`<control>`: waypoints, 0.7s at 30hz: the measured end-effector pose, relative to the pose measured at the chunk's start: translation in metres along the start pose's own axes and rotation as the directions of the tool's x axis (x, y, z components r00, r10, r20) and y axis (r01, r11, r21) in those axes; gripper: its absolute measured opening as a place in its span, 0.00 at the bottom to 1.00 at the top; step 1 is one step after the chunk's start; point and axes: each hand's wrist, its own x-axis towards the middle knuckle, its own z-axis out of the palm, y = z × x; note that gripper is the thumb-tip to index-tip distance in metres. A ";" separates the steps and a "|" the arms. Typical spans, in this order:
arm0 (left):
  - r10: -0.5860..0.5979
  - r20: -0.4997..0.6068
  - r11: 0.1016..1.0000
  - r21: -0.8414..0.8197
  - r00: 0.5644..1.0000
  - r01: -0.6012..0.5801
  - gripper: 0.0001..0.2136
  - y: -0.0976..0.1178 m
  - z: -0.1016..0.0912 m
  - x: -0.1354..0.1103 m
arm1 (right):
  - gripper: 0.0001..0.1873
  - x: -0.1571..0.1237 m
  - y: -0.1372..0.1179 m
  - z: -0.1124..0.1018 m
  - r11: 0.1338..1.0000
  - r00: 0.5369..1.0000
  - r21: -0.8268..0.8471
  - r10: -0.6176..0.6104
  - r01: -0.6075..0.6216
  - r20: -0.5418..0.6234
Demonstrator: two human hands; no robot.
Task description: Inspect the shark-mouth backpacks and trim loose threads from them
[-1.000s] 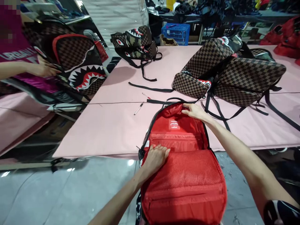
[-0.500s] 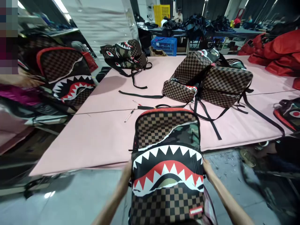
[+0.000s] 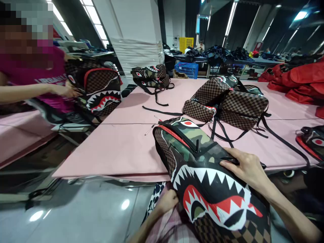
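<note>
A backpack (image 3: 202,172) with brown-black checks, camouflage patches and a printed shark mouth leans tilted at the near edge of the pink table, over my lap. One side panel, with a zip and a red-and-white eye, is turned toward me. My right hand (image 3: 246,167) grips its right side, thumb on the camouflage panel and fingers by a black strap or flap. Low on the left, my left hand (image 3: 168,200) is curled closed against the bag's edge; its fingertips are hidden.
More checked backpacks (image 3: 243,98) with loose black straps lie on the pink table (image 3: 121,152). Pens (image 3: 150,129) lie left of my bag. Red bags (image 3: 301,81) are piled at the right. On the left, a co-worker in a magenta shirt (image 3: 54,72) handles another backpack (image 3: 101,87).
The backpack has turned from facing me squarely to tilting, its side panel now showing. My right hand has moved up its side; my left is lower. The view has shifted, showing more of the co-worker.
</note>
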 end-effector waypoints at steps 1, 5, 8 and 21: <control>-0.012 0.024 1.000 0.010 1.000 0.012 0.14 0.011 -0.018 -0.010 | 0.22 -0.002 -0.006 0.003 1.000 1.000 -0.001 -0.027 0.027 0.006; 0.318 -0.401 0.927 0.320 0.859 -0.194 0.17 0.103 -0.090 -0.055 | 0.23 -0.005 -0.025 0.011 0.994 0.995 -0.047 -0.104 0.103 -0.011; 0.565 -0.471 0.736 0.659 0.677 -0.156 0.18 0.174 -0.114 -0.052 | 0.23 -0.007 -0.034 0.012 0.984 0.989 -0.107 -0.147 0.142 -0.037; 0.602 -0.358 0.744 0.576 0.713 -0.339 0.16 0.204 -0.133 -0.013 | 0.13 0.020 -0.061 0.005 0.908 0.907 0.026 -0.419 0.419 0.038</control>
